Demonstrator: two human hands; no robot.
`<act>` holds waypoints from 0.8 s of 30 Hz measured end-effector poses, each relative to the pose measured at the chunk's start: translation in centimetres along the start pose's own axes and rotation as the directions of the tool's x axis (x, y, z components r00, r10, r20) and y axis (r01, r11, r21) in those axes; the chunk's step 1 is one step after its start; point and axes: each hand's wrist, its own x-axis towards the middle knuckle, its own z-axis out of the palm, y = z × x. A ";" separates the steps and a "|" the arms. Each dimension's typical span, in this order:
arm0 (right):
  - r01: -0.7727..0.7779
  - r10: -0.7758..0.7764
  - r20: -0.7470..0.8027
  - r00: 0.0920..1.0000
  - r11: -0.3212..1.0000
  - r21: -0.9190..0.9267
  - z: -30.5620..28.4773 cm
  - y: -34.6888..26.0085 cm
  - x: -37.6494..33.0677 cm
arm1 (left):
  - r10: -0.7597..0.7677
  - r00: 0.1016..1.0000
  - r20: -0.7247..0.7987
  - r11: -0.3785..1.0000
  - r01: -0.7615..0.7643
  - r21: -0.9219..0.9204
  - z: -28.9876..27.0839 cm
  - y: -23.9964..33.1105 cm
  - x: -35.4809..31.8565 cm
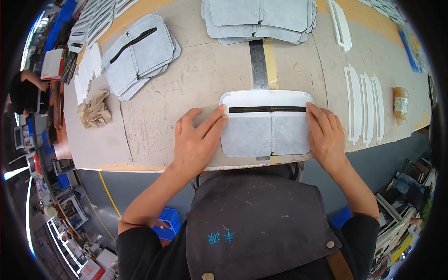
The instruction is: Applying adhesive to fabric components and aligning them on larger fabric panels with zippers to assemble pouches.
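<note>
A light grey panel point(247, 135) with rounded corners lies flat in front of me, its far part covered by a white band point(247, 99). A narrow black strip point(289, 109) runs across it, and a seam-like line crosses its middle. At the panel's left edge, my left hand point(196, 137) has thumb and index finger together at the end of the black strip, the other fingers bent away. My right hand point(326, 133) grips the opposite edge, index fingertip by the strip's other end. The undersides of both grips are hidden.
Stacked grey panels stand at the far middle point(261, 14) and left point(140, 56). A steel ruler point(258, 65) lies beyond my panel beside yellow tape point(270, 65). To the right are white slotted frames point(366, 107) and an amber bottle point(400, 105). A crumpled beige cloth point(94, 109) lies left.
</note>
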 end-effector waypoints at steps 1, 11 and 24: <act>-0.015 0.015 -0.001 1.000 1.000 0.016 0.0 0.0 0.0 | -0.015 1.000 0.008 1.000 0.015 -0.003 0.0 0.0 -0.1; -0.041 0.040 0.010 0.999 0.997 0.059 -0.2 0.1 -0.2 | -0.012 0.999 0.030 1.000 0.013 -0.026 -0.1 0.0 0.2; -0.104 0.115 -0.051 0.992 0.980 0.171 0.1 0.2 0.2 | -0.010 0.995 0.098 0.999 0.013 -0.030 -0.5 -0.6 -0.1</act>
